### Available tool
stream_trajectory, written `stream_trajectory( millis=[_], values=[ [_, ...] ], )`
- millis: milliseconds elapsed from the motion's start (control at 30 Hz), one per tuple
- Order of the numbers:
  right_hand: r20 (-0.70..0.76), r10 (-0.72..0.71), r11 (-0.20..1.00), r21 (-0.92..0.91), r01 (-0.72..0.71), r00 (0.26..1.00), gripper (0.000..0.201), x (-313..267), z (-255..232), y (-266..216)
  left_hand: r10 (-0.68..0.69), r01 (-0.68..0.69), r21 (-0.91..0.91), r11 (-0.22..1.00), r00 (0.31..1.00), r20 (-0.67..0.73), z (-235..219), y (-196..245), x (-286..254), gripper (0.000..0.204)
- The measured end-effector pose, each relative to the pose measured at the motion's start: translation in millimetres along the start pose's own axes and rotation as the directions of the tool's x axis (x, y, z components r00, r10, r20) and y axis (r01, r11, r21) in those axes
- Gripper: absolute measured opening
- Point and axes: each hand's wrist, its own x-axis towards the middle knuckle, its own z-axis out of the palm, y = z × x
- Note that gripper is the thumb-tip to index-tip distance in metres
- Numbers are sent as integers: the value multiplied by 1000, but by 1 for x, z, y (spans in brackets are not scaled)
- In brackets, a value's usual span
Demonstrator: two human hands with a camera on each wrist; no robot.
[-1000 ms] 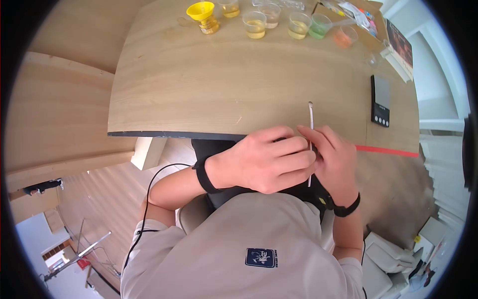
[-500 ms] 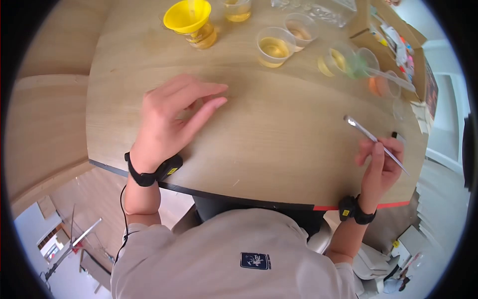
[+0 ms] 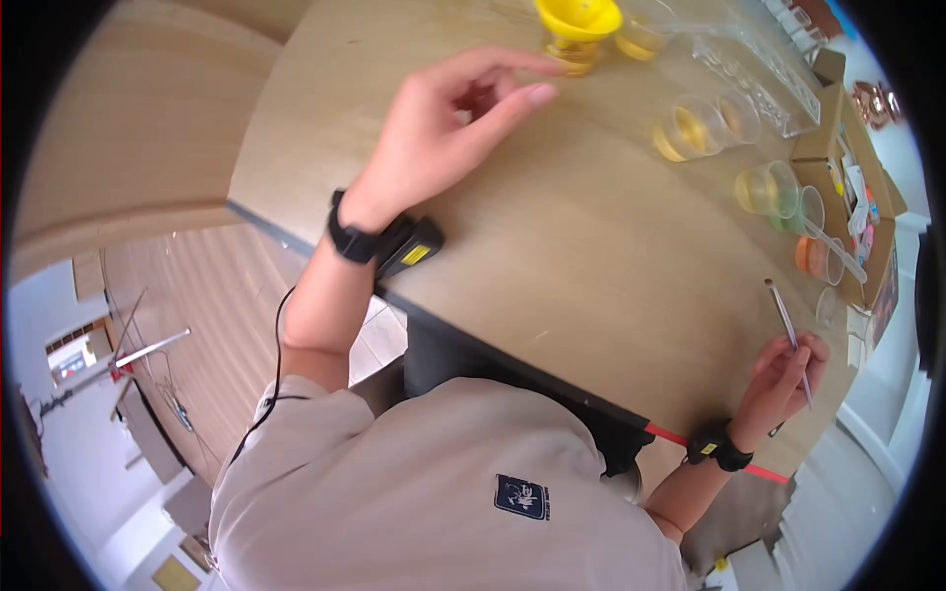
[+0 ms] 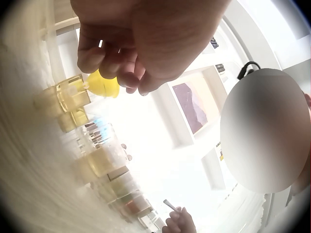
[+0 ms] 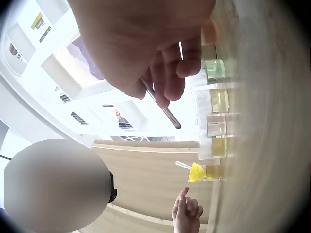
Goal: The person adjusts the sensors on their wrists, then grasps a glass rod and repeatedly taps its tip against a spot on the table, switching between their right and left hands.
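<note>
My left hand point(image 3: 443, 133) reaches over the far part of the table with thumb and forefinger stretched out and parted, holding nothing. Its fingertips are close to a small clear container point(image 3: 581, 61) of amber liquid, overlapping it in the head view. A yellow funnel point(image 3: 578, 18) sits on top of that container, also visible in the left wrist view point(image 4: 106, 86). Over at the right, my right hand point(image 3: 783, 386) pinches a slim silvery stick point(image 3: 780, 307) between thumb and fingers. Its flattened, spoon-like tip points away from me and shows darker in the right wrist view.
Clear cups of yellow liquid point(image 3: 690, 133), green point(image 3: 810, 209) and orange point(image 3: 814, 258) line the far right. A clear plastic tray point(image 3: 759, 84) lies behind them, beside a cardboard box point(image 3: 823, 138) of mixed items. Red tape point(image 3: 665, 433) marks part of the table's front edge.
Both hands were together at the table edge around the stick, then parted. The left hand moved forward toward the funnel; the right carried the stick off to the right. The head view has turned.
</note>
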Motion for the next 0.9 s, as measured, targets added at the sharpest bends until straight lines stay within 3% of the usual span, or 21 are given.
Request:
stream_trajectory(
  millis=[67, 133, 167, 267, 333, 467, 533, 667, 733, 767, 833, 867, 900],
  values=[
    [48, -28, 999, -13, 29, 998, 15, -3, 2, -3, -4, 7, -86, 996, 999, 43, -2, -1, -2, 24],
    [71, -132, 976, -168, 142, 989, 17, -3, 3, -2, 84, -78, -104, 992, 995, 57, -4, -9, 0, 24],
    [98, -142, 975, -155, 156, 985, 17, -4, 5, -3, 125, -121, -93, 988, 991, 41, -4, -13, 0, 24],
    [84, -184, 959, -202, 198, 979, 18, -2, 10, -4, 229, -227, -76, 971, 973, 20, -4, -26, 7, 26],
    [-12, -212, 966, -151, 208, 977, 22, 1, 13, 2, 251, -253, -154, 955, 967, -35, 0, -38, 14, 30],
    [64, -259, 951, -159, 266, 964, 23, 15, -3, 14, 212, -215, -186, 959, 977, -33, -1, -47, 20, 33],
    [21, -257, 955, -147, 257, 966, 24, 16, -1, 12, 135, -151, -278, 949, 988, -78, 5, -55, 28, 34],
    [65, -254, 943, -207, 263, 965, 23, 13, -10, 8, 192, -227, -288, 930, 971, -145, 13, -60, 40, 33],
    [205, -221, 914, -298, 275, 954, 22, 14, -19, 4, 308, -311, -79, 947, 950, -48, 11, -51, 38, 33],
    [205, -215, 913, -305, 271, 955, 22, 11, -19, -1, 304, -307, -86, 948, 952, -46, 9, -46, 37, 33],
    [276, -158, 874, -407, 265, 948, 22, 3, -20, -12, 413, -421, 253, 871, 907, 86, 9, -35, 28, 30],
    [280, -157, 875, -405, 265, 947, 22, 2, -23, -12, 409, -417, 255, 872, 908, 84, 13, -35, 26, 30],
    [278, -142, 853, -453, 259, 950, 23, 1, -30, -12, 545, -546, 394, 739, 829, 126, 17, -37, 24, 27]
  ],
)
